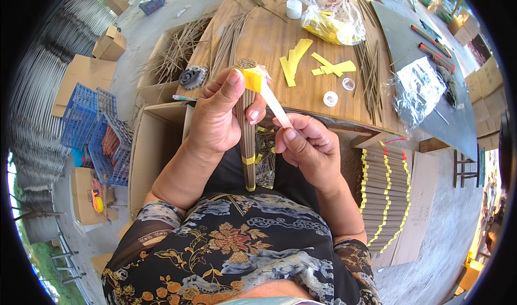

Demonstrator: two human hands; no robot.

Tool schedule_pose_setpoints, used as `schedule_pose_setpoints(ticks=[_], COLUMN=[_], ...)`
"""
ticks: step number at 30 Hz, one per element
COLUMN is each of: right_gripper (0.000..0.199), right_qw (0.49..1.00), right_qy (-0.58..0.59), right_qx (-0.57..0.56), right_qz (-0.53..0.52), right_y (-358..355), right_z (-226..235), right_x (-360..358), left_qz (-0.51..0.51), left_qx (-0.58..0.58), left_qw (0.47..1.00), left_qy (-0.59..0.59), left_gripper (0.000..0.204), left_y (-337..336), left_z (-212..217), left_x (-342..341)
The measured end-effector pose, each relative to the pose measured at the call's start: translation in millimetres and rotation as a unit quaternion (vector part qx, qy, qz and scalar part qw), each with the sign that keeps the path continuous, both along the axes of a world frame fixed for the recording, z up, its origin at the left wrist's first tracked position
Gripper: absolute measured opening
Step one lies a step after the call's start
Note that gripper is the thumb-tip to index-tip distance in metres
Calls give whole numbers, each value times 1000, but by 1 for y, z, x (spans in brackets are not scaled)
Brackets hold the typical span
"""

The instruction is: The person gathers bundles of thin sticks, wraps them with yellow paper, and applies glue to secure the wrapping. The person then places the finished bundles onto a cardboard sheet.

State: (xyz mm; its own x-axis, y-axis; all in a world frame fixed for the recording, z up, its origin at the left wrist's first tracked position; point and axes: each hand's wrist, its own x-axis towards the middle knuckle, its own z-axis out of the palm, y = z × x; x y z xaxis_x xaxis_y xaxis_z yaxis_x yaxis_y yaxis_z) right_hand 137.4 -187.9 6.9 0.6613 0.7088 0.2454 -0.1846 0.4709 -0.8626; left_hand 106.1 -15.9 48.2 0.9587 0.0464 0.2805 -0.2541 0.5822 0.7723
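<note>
My left hand (pixel 218 111) is closed around the upper part of a bundle of thin brown sticks (pixel 245 135), which look like incense sticks. The bundle stands nearly upright in front of my lap, its round end up. A yellow paper band (pixel 253 80) wraps its top, under my left thumb. More yellow bands circle it lower down. From the top band a pale strip (pixel 276 107) slants down to my right hand (pixel 309 143), where thumb and fingers pinch its free end. Part of the strip is hidden by my right fingers.
On the wooden table (pixel 258 41) lie yellow paper strips (pixel 295 61), loose sticks (pixel 229 44), a white jar (pixel 294 9) and a plastic bag (pixel 334 22). Finished-looking banded bundles (pixel 385 197) lie in a row at right. A cardboard box (pixel 156 149) and blue crates (pixel 107 138) stand at left.
</note>
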Motion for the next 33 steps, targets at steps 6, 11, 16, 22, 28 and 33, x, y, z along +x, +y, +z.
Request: schedule_pose_setpoints(ticks=[6, 11, 16, 22, 28, 33], right_gripper=[35, 37, 44, 43, 29, 14], right_qw=[909, 879, 862, 864, 918, 998], right_qy=[-336, -372, -404, -407, -330, 9], right_qx=[-56, -42, -30, 4, -21, 51], right_qz=[-241, -295, -306, -296, -220, -21], right_y=[23, 35, 39, 43, 29, 17], right_z=[-1, 2, 0, 5, 10, 14], right_x=[-13, -11, -11, -8, -10, -6], left_qz=[21, 28, 51, 28, 17, -23], left_qx=[-16, -7, 9, -57, -24, -56], left_qw=[999, 999, 999, 998, 999, 998], left_qy=[-19, -22, -13, -8, -30, -26], left_gripper=[27, 32, 39, 26, 31, 39], left_y=[1, 2, 6, 8, 11, 12], left_z=[3, 5, 5, 1, 3, 9], left_x=[-7, -12, -14, -13, -11, -13])
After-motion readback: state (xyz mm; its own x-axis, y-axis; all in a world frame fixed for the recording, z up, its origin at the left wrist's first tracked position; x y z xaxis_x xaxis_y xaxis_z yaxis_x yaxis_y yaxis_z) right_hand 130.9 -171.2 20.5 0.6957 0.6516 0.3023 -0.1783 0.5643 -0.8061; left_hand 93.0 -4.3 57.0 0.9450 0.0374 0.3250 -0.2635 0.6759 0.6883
